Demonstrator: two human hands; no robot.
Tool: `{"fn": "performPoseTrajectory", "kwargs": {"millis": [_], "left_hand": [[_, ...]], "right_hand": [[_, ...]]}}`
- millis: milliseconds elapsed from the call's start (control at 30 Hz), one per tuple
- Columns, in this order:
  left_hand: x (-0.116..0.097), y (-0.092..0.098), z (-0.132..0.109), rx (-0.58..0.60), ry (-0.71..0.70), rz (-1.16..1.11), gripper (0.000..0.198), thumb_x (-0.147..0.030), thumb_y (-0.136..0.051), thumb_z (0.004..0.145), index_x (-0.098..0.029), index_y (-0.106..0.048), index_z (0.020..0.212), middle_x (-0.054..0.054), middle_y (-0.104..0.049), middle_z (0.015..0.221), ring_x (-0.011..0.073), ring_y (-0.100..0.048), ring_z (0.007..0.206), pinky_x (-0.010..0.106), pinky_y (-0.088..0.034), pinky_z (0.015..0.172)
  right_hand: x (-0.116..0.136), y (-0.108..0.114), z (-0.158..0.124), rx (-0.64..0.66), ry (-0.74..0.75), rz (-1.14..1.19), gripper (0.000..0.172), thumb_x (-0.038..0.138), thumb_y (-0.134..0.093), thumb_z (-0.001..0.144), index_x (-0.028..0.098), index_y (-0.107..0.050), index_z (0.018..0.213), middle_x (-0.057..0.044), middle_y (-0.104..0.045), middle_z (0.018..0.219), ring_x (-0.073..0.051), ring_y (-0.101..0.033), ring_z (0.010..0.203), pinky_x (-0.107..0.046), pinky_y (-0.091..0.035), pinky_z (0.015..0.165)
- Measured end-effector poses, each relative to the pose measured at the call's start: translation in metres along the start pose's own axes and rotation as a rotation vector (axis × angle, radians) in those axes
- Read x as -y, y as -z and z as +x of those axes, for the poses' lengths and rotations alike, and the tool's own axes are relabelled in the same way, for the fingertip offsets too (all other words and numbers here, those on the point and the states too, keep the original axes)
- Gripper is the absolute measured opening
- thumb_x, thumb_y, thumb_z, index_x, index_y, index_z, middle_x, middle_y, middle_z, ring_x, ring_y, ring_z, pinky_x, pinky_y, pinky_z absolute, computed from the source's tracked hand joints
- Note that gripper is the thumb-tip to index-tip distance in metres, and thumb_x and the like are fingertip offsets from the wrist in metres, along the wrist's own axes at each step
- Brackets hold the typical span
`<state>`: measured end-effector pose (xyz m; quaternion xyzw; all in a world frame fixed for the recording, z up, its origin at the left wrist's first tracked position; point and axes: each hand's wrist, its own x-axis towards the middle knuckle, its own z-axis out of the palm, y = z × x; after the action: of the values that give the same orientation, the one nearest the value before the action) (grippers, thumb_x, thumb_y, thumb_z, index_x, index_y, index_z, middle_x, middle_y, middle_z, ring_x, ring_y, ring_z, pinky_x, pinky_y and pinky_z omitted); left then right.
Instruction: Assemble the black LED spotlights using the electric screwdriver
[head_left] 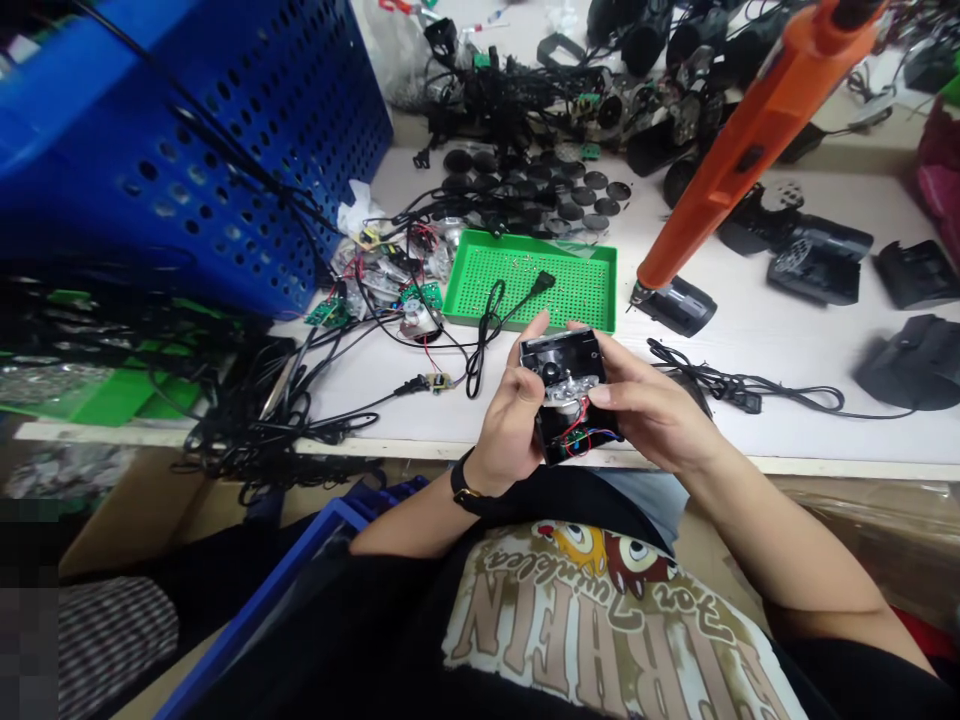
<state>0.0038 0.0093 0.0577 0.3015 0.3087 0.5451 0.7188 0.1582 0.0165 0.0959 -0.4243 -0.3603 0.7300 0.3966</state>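
at the white bench (787,360), a black housing (559,352) sits clamped between left hand (506,425) and right hand (656,405), lengthwise toward torso (600,610).

White worktable (806,352), brown cardboard (139,500) below

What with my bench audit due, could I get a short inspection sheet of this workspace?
Surface: white table, crowded at the left and back.
Job's things: black casing, open, with wires and a clear part showing.
Clutter: black discs behind a green tray; small bits in the tray, too small to identify.
Hands: left hand and right hand both hold the casing.
Cables: black cable tangle at left, spilling over the table edge.
Surroundings: blue crate at left; orange tool slanting over the table.
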Motion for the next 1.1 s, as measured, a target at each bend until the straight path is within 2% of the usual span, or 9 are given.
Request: {"fn": "performPoseTrajectory", "kwargs": {"millis": [100,200,267,333,400,467,667,867,1100], "left_hand": [[0.000,-0.001,-0.001,-0.021,0.014,-0.049,0.074,-0.069,-0.066,0.092,-0.031,-0.051,0.155,0.009,-0.061,0.153,0.0336,-0.050,0.149,0.048,-0.045,0.121],[-0.002,-0.002,-0.001,-0.048,0.017,-0.085,0.069,-0.066,-0.061,0.097,-0.030,-0.051,0.155,0.008,-0.058,0.156,0.0318,-0.047,0.152,0.046,-0.042,0.124],[-0.003,-0.004,-0.001,-0.062,0.002,-0.080,0.067,-0.066,-0.058,0.098,-0.031,-0.051,0.155,0.007,-0.057,0.157,0.0311,-0.046,0.153,0.045,-0.041,0.125],[-0.005,-0.006,-0.001,-0.077,-0.011,-0.063,0.068,-0.067,-0.056,0.098,-0.031,-0.051,0.155,0.006,-0.059,0.156,0.0303,-0.045,0.153,0.045,-0.040,0.126],[-0.007,-0.007,-0.001,-0.091,-0.024,-0.031,0.069,-0.068,-0.055,0.099,-0.030,-0.050,0.156,0.007,-0.061,0.153,0.0292,-0.046,0.153,0.044,-0.039,0.127],[-0.008,-0.008,-0.002,-0.098,-0.049,0.028,0.070,-0.069,-0.052,0.099,-0.028,-0.050,0.156,0.008,-0.063,0.151,0.0282,-0.045,0.153,0.044,-0.037,0.129],[-0.010,-0.002,-0.004,-0.150,-0.147,0.271,0.069,-0.070,-0.043,0.101,-0.027,-0.053,0.154,0.006,-0.061,0.153,0.0249,-0.042,0.155,0.038,-0.031,0.131],[-0.007,-0.001,-0.002,-0.149,-0.087,0.149,0.069,-0.068,-0.051,0.100,-0.022,-0.055,0.152,0.010,-0.065,0.147,0.0277,-0.052,0.148,0.042,-0.040,0.126],[-0.007,-0.003,-0.001,-0.149,-0.071,0.099,0.065,-0.065,-0.052,0.101,-0.023,-0.054,0.151,0.010,-0.066,0.146,0.0267,-0.054,0.146,0.041,-0.041,0.125]], "right_hand": [[0.000,0.002,0.002,0.051,0.034,-0.106,0.066,0.034,-0.073,0.080,0.028,-0.057,0.144,-0.003,-0.065,0.148,-0.031,-0.060,0.136,-0.054,-0.046,0.119],[0.000,0.007,0.001,0.036,0.161,-0.390,0.067,0.045,-0.071,0.090,0.032,-0.050,0.152,-0.006,-0.056,0.157,-0.030,-0.058,0.139,-0.054,-0.050,0.115],[0.000,0.009,-0.002,-0.057,0.363,-0.632,0.068,0.047,-0.072,0.092,0.036,-0.047,0.154,-0.007,-0.051,0.161,-0.030,-0.057,0.138,-0.052,-0.053,0.110],[0.000,0.007,-0.006,-0.146,0.642,-0.847,0.054,0.041,-0.073,0.093,0.036,-0.057,0.145,-0.008,-0.058,0.150,-0.028,-0.060,0.131,-0.050,-0.055,0.105],[0.000,0.002,-0.008,-0.156,0.911,-1.027,0.032,0.029,-0.070,0.097,0.031,-0.068,0.128,-0.008,-0.067,0.129,-0.026,-0.062,0.120,-0.048,-0.054,0.101],[0.001,-0.004,-0.008,-0.101,1.058,-1.185,0.022,0.019,-0.063,0.099,0.026,-0.070,0.118,-0.008,-0.070,0.114,-0.024,-0.062,0.108,-0.046,-0.053,0.096],[0.002,-0.019,-0.004,-0.010,1.042,-1.350,0.028,0.041,-0.065,0.097,0.017,-0.068,0.110,-0.013,-0.066,0.109,-0.027,-0.052,0.098,-0.046,-0.051,0.084],[-0.004,-0.023,0.001,-0.030,1.057,-1.306,0.012,0.017,-0.057,0.098,0.016,-0.067,0.103,-0.012,-0.066,0.107,-0.026,-0.053,0.100,-0.044,-0.051,0.087],[-0.006,-0.018,0.003,-0.016,1.061,-1.256,0.014,0.015,-0.055,0.100,0.020,-0.067,0.107,-0.010,-0.070,0.109,-0.025,-0.055,0.100,-0.046,-0.052,0.088]]}}
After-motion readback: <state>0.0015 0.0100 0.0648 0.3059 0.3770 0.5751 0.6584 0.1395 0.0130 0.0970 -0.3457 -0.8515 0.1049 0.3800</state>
